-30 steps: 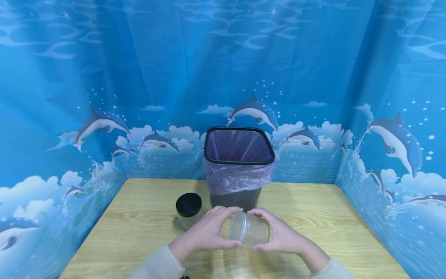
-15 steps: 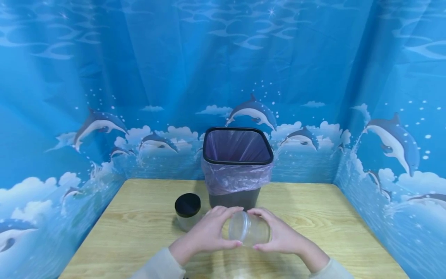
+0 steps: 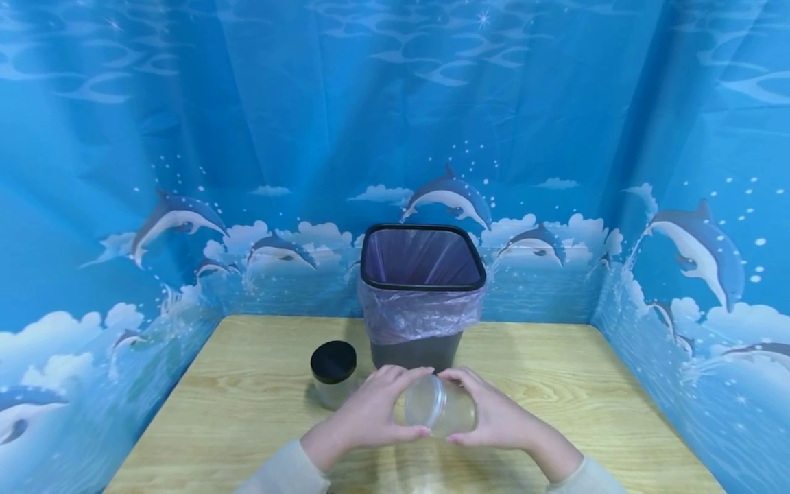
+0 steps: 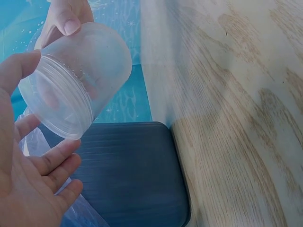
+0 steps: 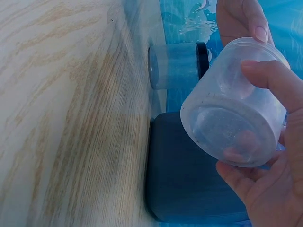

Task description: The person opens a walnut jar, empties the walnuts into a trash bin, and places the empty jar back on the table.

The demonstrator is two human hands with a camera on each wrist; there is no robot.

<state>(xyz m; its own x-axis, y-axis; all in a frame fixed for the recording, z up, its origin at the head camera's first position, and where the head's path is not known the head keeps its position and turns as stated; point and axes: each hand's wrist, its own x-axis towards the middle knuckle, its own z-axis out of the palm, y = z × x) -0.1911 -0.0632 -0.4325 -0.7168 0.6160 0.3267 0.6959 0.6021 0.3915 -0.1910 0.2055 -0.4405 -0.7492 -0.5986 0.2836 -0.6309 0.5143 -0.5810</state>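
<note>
A clear plastic jar [image 3: 455, 412] lies on its side between my two hands, above the table in front of the bin. Its ridged rim faces left and its base faces right. My left hand [image 3: 370, 410] holds the rim end, thumb on one side and fingertips on the other. My right hand [image 3: 500, 416] grips the base end between thumb and fingers. In the left wrist view the jar [image 4: 102, 61] looks see-through; whether a clear lid covers its mouth, I cannot tell. The right wrist view shows small specks on the jar [image 5: 222, 104] near its base.
A second clear jar with a black lid [image 3: 334, 362] stands upright left of my left hand. Behind the hands is a dark bin [image 3: 415, 351] lined with a purple bag [image 3: 422, 315]. All this is on a wood-grain table [image 3: 247, 384], with blue dolphin curtains [image 3: 278, 137] around it.
The jar has turned very slightly between my hands, its rim end a little more toward the camera. My hands hold nearly the same place, and the bin and lidded jar stay put.
</note>
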